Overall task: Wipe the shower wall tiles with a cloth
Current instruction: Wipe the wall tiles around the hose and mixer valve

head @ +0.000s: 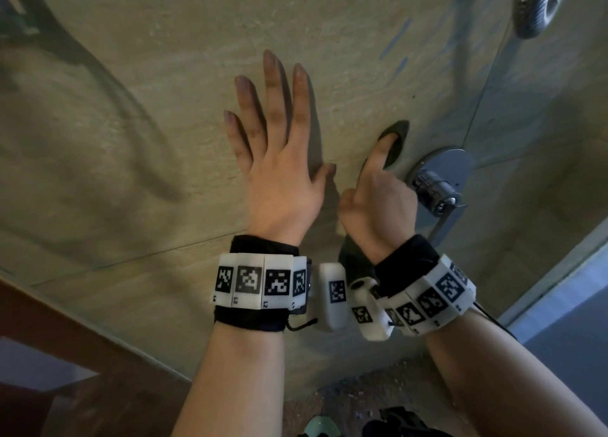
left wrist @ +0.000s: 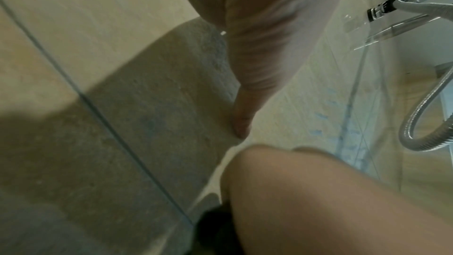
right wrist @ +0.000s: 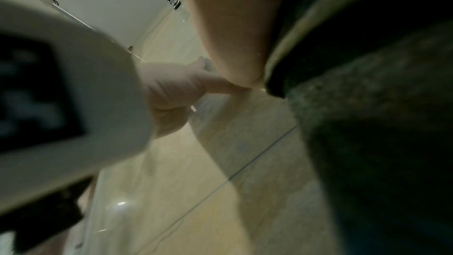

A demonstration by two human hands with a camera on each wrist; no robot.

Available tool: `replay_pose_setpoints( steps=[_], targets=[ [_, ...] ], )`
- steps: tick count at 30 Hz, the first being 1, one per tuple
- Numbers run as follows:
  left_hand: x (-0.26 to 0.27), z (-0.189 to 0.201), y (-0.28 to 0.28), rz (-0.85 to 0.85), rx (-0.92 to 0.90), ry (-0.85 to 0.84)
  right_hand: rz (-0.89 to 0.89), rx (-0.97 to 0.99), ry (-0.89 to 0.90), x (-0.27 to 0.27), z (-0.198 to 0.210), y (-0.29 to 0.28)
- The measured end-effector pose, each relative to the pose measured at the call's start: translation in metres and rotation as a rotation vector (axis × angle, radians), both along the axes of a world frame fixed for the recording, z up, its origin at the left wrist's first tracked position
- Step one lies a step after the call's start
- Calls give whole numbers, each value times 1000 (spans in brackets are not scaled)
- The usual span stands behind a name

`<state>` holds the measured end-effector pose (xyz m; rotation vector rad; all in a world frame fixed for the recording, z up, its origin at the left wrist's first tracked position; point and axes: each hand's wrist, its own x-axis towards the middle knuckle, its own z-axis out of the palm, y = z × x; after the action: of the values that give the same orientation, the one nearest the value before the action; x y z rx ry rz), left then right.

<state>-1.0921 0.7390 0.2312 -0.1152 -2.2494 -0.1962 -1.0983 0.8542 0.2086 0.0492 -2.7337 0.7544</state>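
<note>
The beige shower wall tiles (head: 148, 124) fill the head view. My left hand (head: 279, 147) lies flat on the wall with straight, spread fingers and holds nothing. Just to its right, my right hand (head: 378, 200) holds a dark cloth (head: 396, 140) against the wall. Its forefinger lies along the cloth, and the other fingers are hidden. A tail of the cloth hangs below the right wrist. In the right wrist view the cloth (right wrist: 367, 133) is a dark mass under the palm. The left wrist view shows the left hand's thumb (left wrist: 242, 121) touching the tile.
A chrome valve plate with a dark knob (head: 434, 190) sits on the wall right beside my right hand. A metal shower hose (head: 539, 6) hangs at the top right. A brown ledge (head: 65, 331) crosses the lower left. Pebbled floor (head: 378, 387) lies below.
</note>
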Motion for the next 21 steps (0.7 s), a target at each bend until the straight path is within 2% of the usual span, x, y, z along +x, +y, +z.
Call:
replay_pose_setpoints(
  steps=[4,9,14,21],
  targets=[
    [0,0,-1,-10,18,2,72,4,14,2,3,-9],
    [1,0,-2,-16,4,2,-3,44,230,-3,19,3],
    [0,-1,-2,-2,-5,19,-92,-24,12,-9,22,16],
    [1,-1,-1,-11,13,14,-3,11,34,2,4,1]
  ],
)
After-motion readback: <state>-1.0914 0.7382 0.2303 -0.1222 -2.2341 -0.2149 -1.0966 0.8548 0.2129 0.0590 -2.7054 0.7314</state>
